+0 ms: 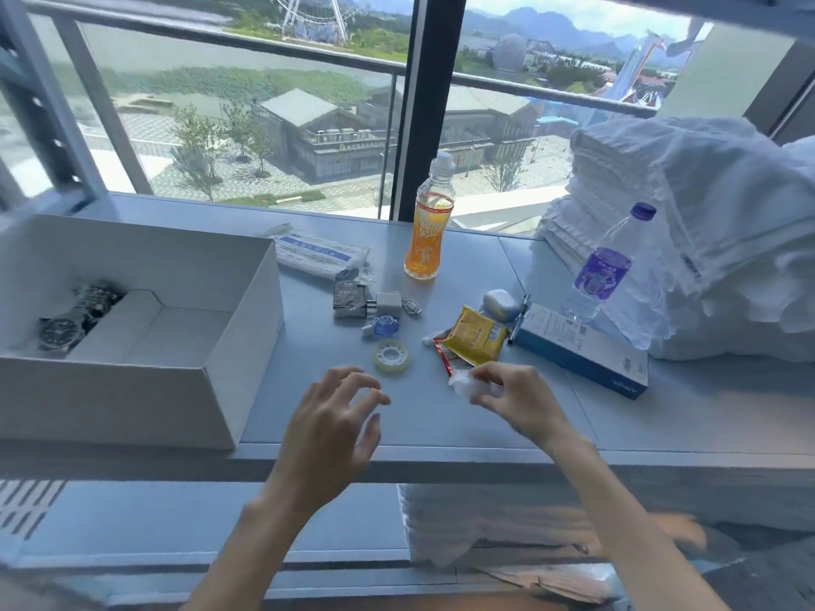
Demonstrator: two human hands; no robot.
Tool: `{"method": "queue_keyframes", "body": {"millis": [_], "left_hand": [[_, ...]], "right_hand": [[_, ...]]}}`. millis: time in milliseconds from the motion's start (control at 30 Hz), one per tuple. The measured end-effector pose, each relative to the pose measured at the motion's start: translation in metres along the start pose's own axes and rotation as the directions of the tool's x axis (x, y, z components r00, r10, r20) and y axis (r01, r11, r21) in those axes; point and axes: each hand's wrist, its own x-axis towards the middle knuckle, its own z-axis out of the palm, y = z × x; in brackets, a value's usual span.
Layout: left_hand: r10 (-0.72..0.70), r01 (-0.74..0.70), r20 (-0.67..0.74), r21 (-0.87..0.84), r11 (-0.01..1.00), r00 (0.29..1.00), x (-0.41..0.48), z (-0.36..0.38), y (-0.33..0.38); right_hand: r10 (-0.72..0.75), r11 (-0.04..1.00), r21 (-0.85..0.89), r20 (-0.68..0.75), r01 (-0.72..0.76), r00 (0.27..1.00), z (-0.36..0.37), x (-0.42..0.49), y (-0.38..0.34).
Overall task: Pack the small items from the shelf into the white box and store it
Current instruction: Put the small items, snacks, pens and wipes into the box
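The right hand (516, 399) fingers pinch a clear wrapper (467, 387); the left hand (335, 416) fingers are spread and empty. The white box (132, 399) sits left on the shelf (485, 266), a watch (66, 330) inside. The blue carton (582, 346) reads "ANKER", the grey sachet (348, 295) "Face".

Head-worn view, close, down over shelf (617, 412)

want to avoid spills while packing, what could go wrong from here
1. The right hand pinches the small clear packet only at its fingertips; it could slip on the way to the white box.
2. The orange bottle stands upright just behind the charger; reaching there might knock it over.
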Motion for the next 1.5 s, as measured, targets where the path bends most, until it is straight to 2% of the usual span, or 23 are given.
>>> {"method": "queue_keyframes", "body": {"millis": [133,233,367,433,600,833,1000,1100,1267,1500], "left_hand": [[-0.035,0.056,-0.141,0.148,0.987,0.989,-0.003,-0.069,-0.030],[-0.089,0.144,-0.216,0.258,0.955,0.972,-0.010,-0.105,-0.060],[-0.222,0.296,-0.245,0.325,0.898,0.944,-0.022,-0.129,-0.102],[-0.186,0.269,-0.257,0.340,0.901,0.948,-0.028,-0.138,-0.116],[0.012,0.038,-0.142,0.342,0.939,0.990,-0.042,-0.159,-0.164],[0.136,-0.059,-0.180,0.378,0.924,0.974,-0.068,-0.199,-0.246],[0.135,-0.053,-0.180,0.400,0.915,0.974,-0.077,-0.213,-0.277],[0.145,-0.059,-0.198,0.385,0.921,0.969,-0.083,-0.214,-0.283],[0.141,-0.062,-0.191,0.370,0.927,0.971,-0.084,-0.215,-0.282],[0.056,-0.011,-0.145,0.296,0.955,0.988,-0.091,-0.219,-0.284]], "right_hand": [[-0.142,0.984,0.097,-0.068,0.149,0.987,-0.008,0.014,-0.047],[-0.245,0.963,0.081,-0.122,0.255,0.962,-0.014,0.022,-0.089],[-0.304,0.942,0.082,-0.211,0.327,0.929,-0.019,0.035,-0.146],[-0.323,0.929,0.105,-0.238,0.355,0.916,-0.018,0.045,-0.174],[-0.400,0.887,0.149,-0.226,0.437,0.888,0.005,0.079,-0.242],[-0.531,0.847,0.016,-0.027,0.531,0.847,0.055,0.130,-0.312],[-0.465,0.881,0.009,0.199,0.473,0.863,0.091,0.163,-0.340],[-0.439,0.886,0.009,0.336,0.463,0.833,0.109,0.175,-0.352],[-0.496,0.811,0.002,0.534,0.585,0.685,0.137,0.191,-0.375],[-0.636,0.644,0.112,0.627,0.757,0.449,0.167,0.207,-0.407]]}}
